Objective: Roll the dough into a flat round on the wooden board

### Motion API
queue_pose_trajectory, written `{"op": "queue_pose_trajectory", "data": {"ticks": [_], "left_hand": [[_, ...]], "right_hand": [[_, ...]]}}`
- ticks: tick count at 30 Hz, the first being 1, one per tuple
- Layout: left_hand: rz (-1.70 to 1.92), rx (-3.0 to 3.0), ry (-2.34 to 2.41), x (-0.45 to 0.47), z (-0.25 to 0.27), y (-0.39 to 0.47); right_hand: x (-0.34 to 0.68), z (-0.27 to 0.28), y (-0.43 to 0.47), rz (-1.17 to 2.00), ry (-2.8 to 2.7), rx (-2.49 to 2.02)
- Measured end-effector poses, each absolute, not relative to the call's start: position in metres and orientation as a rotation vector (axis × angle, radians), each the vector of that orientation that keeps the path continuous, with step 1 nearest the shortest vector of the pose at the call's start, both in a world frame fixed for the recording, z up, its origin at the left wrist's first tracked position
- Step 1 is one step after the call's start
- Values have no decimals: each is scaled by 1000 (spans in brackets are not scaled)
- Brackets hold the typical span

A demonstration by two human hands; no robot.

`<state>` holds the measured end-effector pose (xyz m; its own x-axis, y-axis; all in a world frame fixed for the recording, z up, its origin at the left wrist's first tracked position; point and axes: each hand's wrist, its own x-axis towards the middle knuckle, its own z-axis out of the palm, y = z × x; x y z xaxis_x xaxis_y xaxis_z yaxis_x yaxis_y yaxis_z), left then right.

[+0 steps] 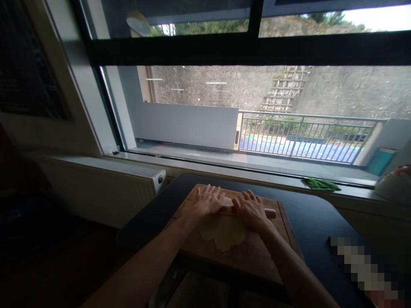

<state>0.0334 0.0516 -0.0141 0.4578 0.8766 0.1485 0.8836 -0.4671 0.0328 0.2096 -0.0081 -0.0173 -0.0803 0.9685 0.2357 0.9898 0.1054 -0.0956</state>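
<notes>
A rolling pin lies crosswise over a sheet of pale, thinly rolled dough with an uneven edge. Both sit on a wooden board. My left hand rests flat over the pin's left part, fingers stretched forward, and hides that end. Over the right part lies my right hand, palm down with its fingers extended. The pin's right handle sticks out beyond it. Between the hands a short stretch of the pin shows, with a red mark near my right hand.
The board lies on a dark table with rounded corners below a window. A radiator stands at the left. On the sill are a green cloth and a whitish bag. A blurred-out object lies at the table's right.
</notes>
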Motion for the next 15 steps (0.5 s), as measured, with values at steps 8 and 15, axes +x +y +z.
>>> {"op": "queue_pose_trajectory", "data": {"ticks": [8, 15], "left_hand": [[-419, -2618, -1429, 15, -23, -10], [-316, -2561, -1581, 41, -3, 51]], "right_hand": [[207, -37, -74, -164, -2189, -1852], [214, -13, -9, -113, -2167, -1960]]}}
